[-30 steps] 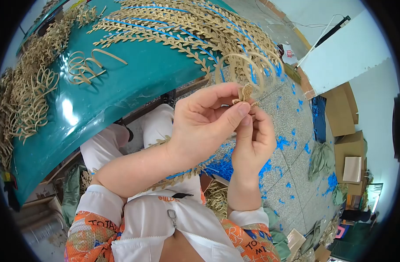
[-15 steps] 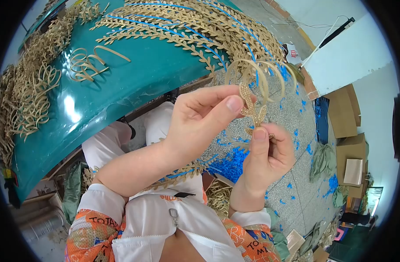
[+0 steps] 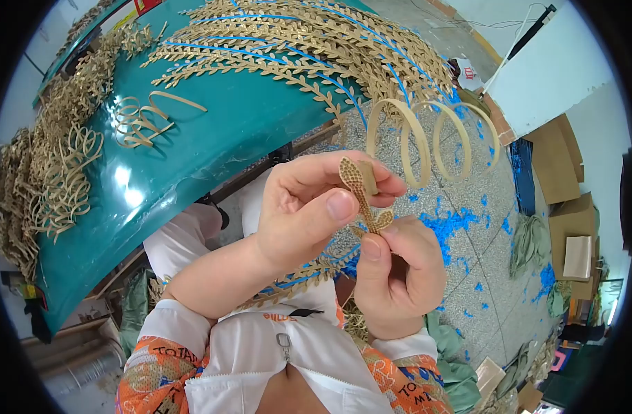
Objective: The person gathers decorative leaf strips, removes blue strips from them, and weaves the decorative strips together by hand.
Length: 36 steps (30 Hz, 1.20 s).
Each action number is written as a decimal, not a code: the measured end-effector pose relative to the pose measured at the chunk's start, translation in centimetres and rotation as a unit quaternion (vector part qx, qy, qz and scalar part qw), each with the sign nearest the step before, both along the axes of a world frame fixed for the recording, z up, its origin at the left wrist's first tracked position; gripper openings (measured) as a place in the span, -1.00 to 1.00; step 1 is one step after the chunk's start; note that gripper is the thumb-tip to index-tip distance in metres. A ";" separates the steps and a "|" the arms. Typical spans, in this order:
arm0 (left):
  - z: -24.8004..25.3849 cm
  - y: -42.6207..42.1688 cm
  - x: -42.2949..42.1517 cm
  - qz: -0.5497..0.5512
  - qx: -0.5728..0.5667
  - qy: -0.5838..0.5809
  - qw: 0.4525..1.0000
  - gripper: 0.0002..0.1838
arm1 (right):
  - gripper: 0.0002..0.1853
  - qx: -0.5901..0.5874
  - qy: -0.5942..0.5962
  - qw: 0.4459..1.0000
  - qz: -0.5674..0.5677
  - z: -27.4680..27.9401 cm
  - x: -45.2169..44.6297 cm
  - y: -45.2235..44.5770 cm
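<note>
Below the hands, nearest the body, lies a leafy strand (image 3: 298, 281) with a blue line along it, close enough to the left forearm (image 3: 216, 272) that a lowered elbow could snag it. Just beyond, the right hand (image 3: 402, 272) is clamped, thumb against forefinger, on the lower end of a gold leaf sprig (image 3: 355, 185), which leans slightly to the left between the two hands. The left hand (image 3: 295, 200) has its thumb beside the sprig's upper leaf and its fingers curled behind; whether they grip the flat strip end (image 3: 367, 178) there, I cannot tell. That looks the weak spot: if the hold is loose, the sprig could twist about the right pinch, and a hard bend might crease a leaf. Farther out to the right, a tan coil (image 3: 421, 148) hangs in wide loops with nothing visible supporting its far end; its springiness could tug the strip sideways or tangle the loops. Past it, blue scraps (image 3: 450, 228) litter the floor (image 3: 481, 310), and a dropped piece would land among them. Over the green table (image 3: 212, 138), a loop swinging far and left could catch the massed leaf garlands (image 3: 329, 34).
</note>
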<state>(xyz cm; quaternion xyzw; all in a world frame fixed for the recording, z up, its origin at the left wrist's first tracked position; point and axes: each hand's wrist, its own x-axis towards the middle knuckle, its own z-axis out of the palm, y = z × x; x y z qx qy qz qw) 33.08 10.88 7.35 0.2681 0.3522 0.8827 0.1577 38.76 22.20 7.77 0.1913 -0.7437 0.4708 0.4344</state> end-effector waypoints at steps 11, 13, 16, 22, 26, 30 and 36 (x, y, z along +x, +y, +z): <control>-0.5 0.3 0.0 -0.003 0.038 0.027 0.999 -0.69 | -0.78 -0.028 -0.002 1.000 -0.001 -0.2 -0.1 0.0; -0.6 0.4 -0.1 -0.004 0.045 0.026 0.999 -0.70 | -0.78 -0.031 -0.005 1.000 -0.004 -0.3 -0.1 0.1; -0.7 0.3 -0.1 -0.003 0.058 0.024 0.998 -0.72 | -0.77 -0.023 -0.004 1.000 0.003 -0.3 -0.2 0.2; -0.4 0.4 0.1 0.005 0.038 0.027 0.999 -0.74 | -0.77 -0.026 -0.014 0.999 0.012 -0.6 -0.2 0.1; -0.6 0.6 0.1 0.006 0.059 0.025 0.998 -0.76 | -0.78 -0.025 0.000 1.000 0.009 -0.6 -0.3 0.1; -0.7 0.5 0.1 0.007 0.063 0.029 0.998 -0.76 | -0.77 -0.036 -0.011 0.999 0.017 -0.5 -0.2 0.0; -0.6 0.3 0.1 -0.010 0.073 0.032 0.997 -0.79 | -0.77 -0.048 -0.016 0.998 0.022 -0.4 -0.1 -0.2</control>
